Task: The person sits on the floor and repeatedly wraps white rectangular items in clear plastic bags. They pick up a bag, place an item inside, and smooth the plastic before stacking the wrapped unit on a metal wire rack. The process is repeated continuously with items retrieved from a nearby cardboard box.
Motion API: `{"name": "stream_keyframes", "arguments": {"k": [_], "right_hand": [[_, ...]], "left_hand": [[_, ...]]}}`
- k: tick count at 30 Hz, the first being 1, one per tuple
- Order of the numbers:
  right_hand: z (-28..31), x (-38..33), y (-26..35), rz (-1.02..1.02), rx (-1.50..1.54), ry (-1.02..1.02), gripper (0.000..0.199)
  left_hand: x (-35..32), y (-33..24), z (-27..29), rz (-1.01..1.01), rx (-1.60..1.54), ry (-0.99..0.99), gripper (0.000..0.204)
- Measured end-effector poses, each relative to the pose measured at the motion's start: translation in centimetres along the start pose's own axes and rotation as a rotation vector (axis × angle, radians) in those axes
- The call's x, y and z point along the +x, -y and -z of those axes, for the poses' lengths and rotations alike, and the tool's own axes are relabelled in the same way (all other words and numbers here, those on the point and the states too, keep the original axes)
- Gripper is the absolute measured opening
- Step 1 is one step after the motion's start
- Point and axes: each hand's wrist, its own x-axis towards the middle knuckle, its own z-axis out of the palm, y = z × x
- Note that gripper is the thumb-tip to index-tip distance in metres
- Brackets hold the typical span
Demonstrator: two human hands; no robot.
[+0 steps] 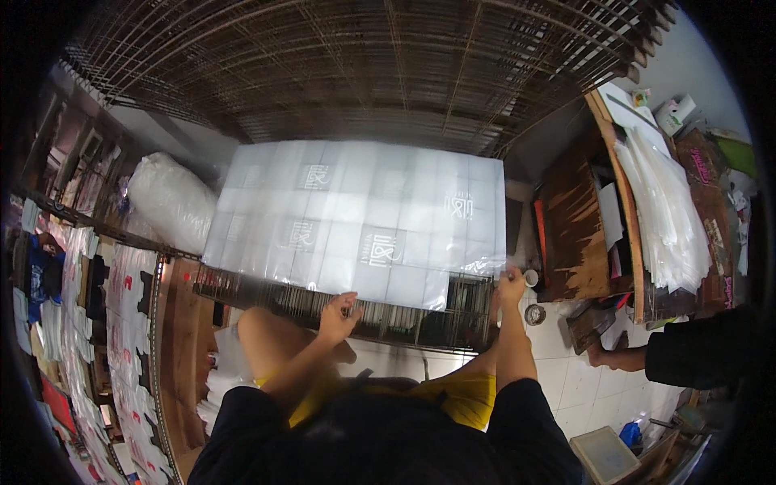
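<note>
Sheet [380, 202]: spread across the near rack [475, 303].
Right hand [510, 283]: narrow — pinching the near right corner.
Left hand [339, 319]: curled at the near edge — hold I cannot tell.
Edge: seemingly being straightened; next likely calls for even tension.

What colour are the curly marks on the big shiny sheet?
The marks on the sheet are white; the head view shows them best.

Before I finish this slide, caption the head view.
Left hand and right hand by the near edge of translucent printed sheeting lying over a wire rack.
</note>
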Motion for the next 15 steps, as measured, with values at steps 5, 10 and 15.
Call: {"name": "stream_keyframes", "arguments": {"k": [5, 10, 15], "right_hand": [[5.6, -6.3, 3.4, 0.064, 0.208, 0.013, 0.029], [13.0, -11.9, 1.4, 0.054, 0.107, -0.077, 0.027], [15.5, -16.8, 2.0, 0.124, -0.039, -0.082, 0.020]], "left_hand": [[7.9, -11.0, 6.6, -0.440, 0.171, -0.323, 0.040], [15.5, -28.2, 16.0, -1.079, 0.367, -0.835, 0.048], [19.2, -36.6, 18.2, -1.092, 0.732, -0.802, 0.048]]}}
